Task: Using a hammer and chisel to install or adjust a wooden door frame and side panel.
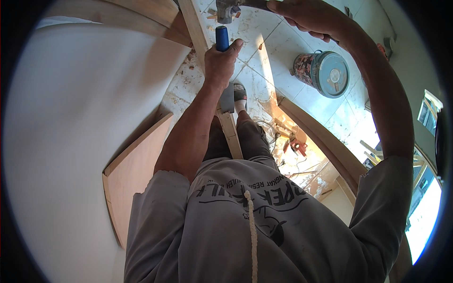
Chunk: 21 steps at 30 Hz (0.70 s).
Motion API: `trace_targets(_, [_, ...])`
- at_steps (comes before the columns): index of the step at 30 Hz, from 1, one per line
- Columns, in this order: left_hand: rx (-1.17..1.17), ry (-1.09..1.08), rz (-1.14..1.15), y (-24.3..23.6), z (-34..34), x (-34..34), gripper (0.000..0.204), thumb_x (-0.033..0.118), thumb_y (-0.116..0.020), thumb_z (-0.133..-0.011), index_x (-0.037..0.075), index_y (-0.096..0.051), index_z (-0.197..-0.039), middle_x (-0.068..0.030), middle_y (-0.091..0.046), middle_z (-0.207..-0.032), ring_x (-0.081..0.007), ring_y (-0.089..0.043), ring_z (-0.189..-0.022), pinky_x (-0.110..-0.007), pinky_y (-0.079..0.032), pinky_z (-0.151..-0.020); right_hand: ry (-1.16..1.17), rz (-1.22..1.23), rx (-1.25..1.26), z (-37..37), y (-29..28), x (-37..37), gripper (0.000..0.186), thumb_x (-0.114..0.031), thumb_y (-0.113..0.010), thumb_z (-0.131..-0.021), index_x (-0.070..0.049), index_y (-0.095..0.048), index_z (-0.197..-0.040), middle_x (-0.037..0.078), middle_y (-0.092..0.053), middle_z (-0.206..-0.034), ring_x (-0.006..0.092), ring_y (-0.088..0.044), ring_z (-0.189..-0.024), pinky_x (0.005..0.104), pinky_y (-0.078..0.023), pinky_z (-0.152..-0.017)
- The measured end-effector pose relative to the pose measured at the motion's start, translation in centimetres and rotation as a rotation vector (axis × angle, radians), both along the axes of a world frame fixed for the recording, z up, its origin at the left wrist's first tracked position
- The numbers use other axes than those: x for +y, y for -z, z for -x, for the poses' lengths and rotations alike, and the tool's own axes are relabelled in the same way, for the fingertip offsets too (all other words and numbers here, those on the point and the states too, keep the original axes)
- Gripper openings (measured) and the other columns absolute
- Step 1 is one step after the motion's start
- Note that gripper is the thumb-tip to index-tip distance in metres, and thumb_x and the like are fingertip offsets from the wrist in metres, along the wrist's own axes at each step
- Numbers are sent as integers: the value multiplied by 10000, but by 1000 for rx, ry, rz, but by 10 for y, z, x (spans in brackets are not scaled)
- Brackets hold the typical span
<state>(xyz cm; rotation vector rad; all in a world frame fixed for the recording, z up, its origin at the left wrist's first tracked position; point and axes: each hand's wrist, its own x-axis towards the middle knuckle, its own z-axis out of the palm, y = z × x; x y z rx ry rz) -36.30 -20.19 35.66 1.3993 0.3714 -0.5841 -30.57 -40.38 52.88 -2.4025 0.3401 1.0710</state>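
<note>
My left hand (220, 61) grips a chisel with a blue handle (222, 37), its end held against a long wooden strip (196, 26) that runs down toward my legs. My right hand (309, 16) is raised at the top of the view, shut on the handle of a hammer whose metal head (224, 10) hangs just above the blue handle. The chisel's blade is hidden behind my hand. My foot in a sandal (240, 94) stands beside the strip on the tiled floor.
A large white panel (80, 122) fills the left. A plywood board (132, 174) leans below it. A paint bucket (323, 71) stands on the tiles at right. Wood chips and scraps (288, 137) litter the floor beside a curved wooden beam (325, 141).
</note>
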Motion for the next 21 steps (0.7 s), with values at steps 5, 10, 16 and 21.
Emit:
trace_targets(5, [66, 79, 63, -8, -1, -14, 357, 328, -770, -789, 49, -567, -697, 23, -518, -600, -48, -401, -459, -230, -317, -401, 392, -55, -321, 4, -30, 0, 546, -524, -396, -960, -80, -485, -656, 3, -407, -490, 136, -396, -383, 330, -347, -366])
trace_targets(10, [106, 37, 29, -4, -2, 2, 331, 342, -764, -800, 72, -575, -765, 91, -380, -517, -7, -272, -365, -195, -210, -345, -346, 86, -336, -2, 24, -4, 569, -522, -377, -969, -15, -594, -827, 19, -446, -529, 155, -457, -422, 322, -382, -386])
trace_targets(16, [139, 52, 72, -4, -3, -6, 316, 348, -762, -799, 81, -595, -771, 96, -375, -512, -5, -271, -362, -192, -206, -345, 345, 43, -267, 0, -20, 9, 560, -543, -390, -956, -68, -518, -688, 33, -462, -532, 159, -460, -419, 337, -392, -388])
trace_targets(21, [124, -26, 55, 0, 0, -1, 311, 335, -763, -799, 76, -593, -768, 97, -376, -513, -7, -275, -363, -198, -203, -346, -195, 78, -185, 6, 6, 1, 567, -531, -382, -967, -37, -575, -766, 34, -497, -586, 164, -493, -482, 332, -404, -432])
